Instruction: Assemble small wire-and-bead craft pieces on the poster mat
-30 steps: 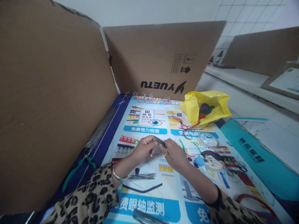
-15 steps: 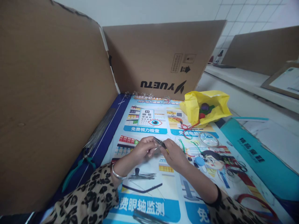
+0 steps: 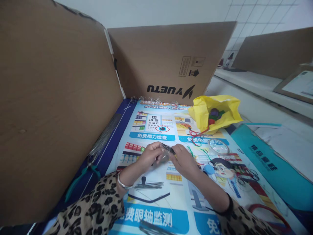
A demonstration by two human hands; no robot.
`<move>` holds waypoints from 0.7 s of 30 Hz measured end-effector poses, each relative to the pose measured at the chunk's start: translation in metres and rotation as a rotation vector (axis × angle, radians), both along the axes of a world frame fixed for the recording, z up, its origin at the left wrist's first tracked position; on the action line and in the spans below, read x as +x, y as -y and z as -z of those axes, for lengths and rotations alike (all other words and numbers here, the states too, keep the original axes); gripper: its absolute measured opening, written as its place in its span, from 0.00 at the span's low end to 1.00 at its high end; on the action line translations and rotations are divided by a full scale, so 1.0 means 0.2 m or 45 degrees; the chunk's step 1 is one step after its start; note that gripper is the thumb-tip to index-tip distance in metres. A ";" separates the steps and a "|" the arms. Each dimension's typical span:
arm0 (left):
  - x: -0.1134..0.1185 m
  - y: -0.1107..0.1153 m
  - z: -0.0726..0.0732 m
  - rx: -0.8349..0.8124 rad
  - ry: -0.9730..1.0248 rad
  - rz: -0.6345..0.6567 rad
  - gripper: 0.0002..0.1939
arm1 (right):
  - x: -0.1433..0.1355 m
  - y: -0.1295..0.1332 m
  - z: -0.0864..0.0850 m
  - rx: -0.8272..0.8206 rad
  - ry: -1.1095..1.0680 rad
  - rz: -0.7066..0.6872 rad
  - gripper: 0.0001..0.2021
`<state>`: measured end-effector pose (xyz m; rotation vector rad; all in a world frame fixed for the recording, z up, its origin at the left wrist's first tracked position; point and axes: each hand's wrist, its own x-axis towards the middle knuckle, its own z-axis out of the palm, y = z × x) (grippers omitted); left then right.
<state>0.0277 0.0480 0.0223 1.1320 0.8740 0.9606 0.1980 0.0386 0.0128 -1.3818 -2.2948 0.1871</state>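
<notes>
Near the middle of the printed sheet my two hands almost meet. Dark-jawed pliers point(image 3: 168, 148) are gripped in my right hand point(image 3: 183, 160), their jaws pointing left. My left hand point(image 3: 151, 157) is closed at the jaw tips, on a thin wire point(image 3: 165, 156) that curves below the pliers; its far end is hidden by the fingers. Below my left hand a bundle of thin dark wires point(image 3: 149, 185) lies on the sheet, and a second bundle point(image 3: 156, 227) is at the bottom edge.
Teal-handled pliers point(image 3: 83, 178) and long wires point(image 3: 105, 137) lie at the left beside a cardboard wall point(image 3: 53, 107). A yellow bag point(image 3: 199, 114) holds coloured thread. Near it are a tape roll point(image 3: 218, 146), red cord point(image 3: 195, 133) and a teal box point(image 3: 266, 160). Small wire pieces point(image 3: 154, 99) line the back.
The pliers in my right hand have turned slightly, and their handles sit closer together. My right hand has shifted a little; my left hand has hardly moved.
</notes>
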 end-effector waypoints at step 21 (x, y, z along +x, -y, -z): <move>-0.02 -0.01 0.01 -0.101 0.080 0.093 0.10 | 0.04 -0.02 0.00 0.158 0.065 0.045 0.08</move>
